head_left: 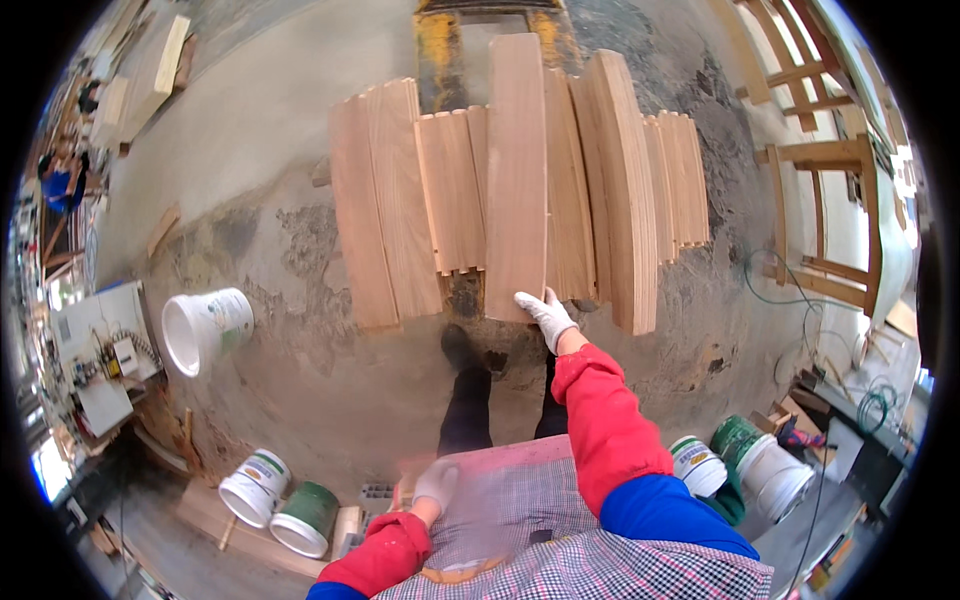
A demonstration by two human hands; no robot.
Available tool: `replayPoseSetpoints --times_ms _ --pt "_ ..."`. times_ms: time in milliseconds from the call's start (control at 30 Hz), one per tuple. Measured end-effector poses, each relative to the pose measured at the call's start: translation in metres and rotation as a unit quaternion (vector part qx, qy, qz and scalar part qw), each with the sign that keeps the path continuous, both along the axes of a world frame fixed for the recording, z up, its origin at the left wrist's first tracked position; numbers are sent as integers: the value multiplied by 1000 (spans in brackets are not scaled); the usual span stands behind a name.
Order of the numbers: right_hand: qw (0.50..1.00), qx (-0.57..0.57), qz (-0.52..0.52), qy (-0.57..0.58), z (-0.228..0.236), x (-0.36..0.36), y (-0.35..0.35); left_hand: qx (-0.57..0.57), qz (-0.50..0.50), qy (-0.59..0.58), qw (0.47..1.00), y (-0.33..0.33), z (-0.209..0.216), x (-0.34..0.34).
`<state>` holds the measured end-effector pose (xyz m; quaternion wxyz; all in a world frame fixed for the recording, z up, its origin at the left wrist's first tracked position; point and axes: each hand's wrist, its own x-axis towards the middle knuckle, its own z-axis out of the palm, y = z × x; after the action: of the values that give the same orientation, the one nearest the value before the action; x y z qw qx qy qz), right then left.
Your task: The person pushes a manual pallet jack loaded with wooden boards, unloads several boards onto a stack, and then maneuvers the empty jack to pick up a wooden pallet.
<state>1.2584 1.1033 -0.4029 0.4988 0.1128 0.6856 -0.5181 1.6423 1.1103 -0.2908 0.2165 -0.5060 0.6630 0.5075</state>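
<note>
My right hand (548, 317), in a white glove, grips the near right corner of a long flat wooden board (517, 180). This board lies on top of a row of other wood pieces. To its left are two wide boards (385, 205) and shorter slats with rounded tenon ends (452, 190). On its right stands a raised stack of long boards (622, 190), with more short tenoned slats (684, 180) beyond. My left hand (435, 485), also gloved, is by the checked apron (510, 500), apart from the wood; its fingers are blurred.
A yellow pallet jack (437, 50) is at the far side of the wood. One white bucket (205, 328) lies tipped at left. Several buckets (255, 487) stand near me on both sides. Wooden frames (820, 160) line the right, with a loose hose (790, 290) on the floor.
</note>
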Motion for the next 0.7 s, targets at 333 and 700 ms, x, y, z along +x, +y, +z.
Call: replayPoseSetpoints --times_ms 333,700 --pt "989 -90 -89 82 61 -13 -17 210 138 -12 968 -65 -13 -44" --pt "990 -122 -51 -56 188 20 166 405 379 86 828 -63 24 -290"
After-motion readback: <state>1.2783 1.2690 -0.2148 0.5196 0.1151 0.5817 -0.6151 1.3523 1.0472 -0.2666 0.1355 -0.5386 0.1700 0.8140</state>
